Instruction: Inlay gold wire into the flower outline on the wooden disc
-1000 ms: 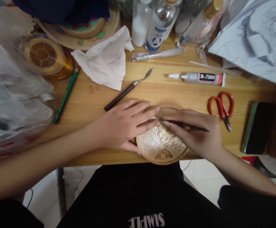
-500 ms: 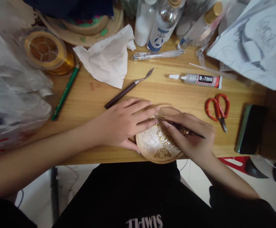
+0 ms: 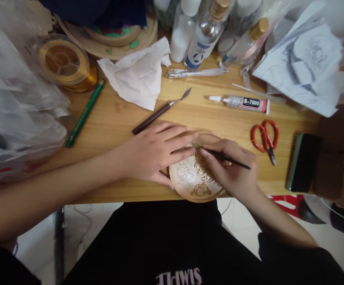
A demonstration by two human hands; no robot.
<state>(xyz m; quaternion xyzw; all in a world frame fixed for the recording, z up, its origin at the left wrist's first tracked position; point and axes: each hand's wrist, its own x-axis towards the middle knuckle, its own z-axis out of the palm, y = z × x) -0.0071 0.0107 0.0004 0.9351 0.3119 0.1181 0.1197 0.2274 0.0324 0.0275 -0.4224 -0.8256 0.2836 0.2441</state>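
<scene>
My left hand [image 3: 157, 152] lies across the left part of a round, pale board [image 3: 186, 194] with a light wooden rim. Its fingers are stretched out and apart over the board's face, and the thumb rests by the lower left edge. Pencil-like lines cover the board, and gold wire [image 3: 203, 174] outlines follow part of them. In my right hand [image 3: 237, 162] is a slim dark tool that looks like tweezers [image 3: 239, 163], pinched between thumb and fingers. Its tip meets the board near my left fingertips; whether a bit of wire is in it is too small to tell.
Behind the board lie a palette knife [image 3: 157, 114], crumpled tissue [image 3: 136, 75], a pen [image 3: 195, 73] and a glue tube [image 3: 243, 103]. Red-handled cutters [image 3: 265, 138] and a phone [image 3: 302, 162] are right; a green pencil [image 3: 86, 113] and gold wire spool [image 3: 65, 63] are left. Bottles [image 3: 203, 39] stand behind.
The camera view has shifted slightly, so the things on the right appear further left. My right hand keeps the tweezers at nearly the same spot on the board. My left hand stays put.
</scene>
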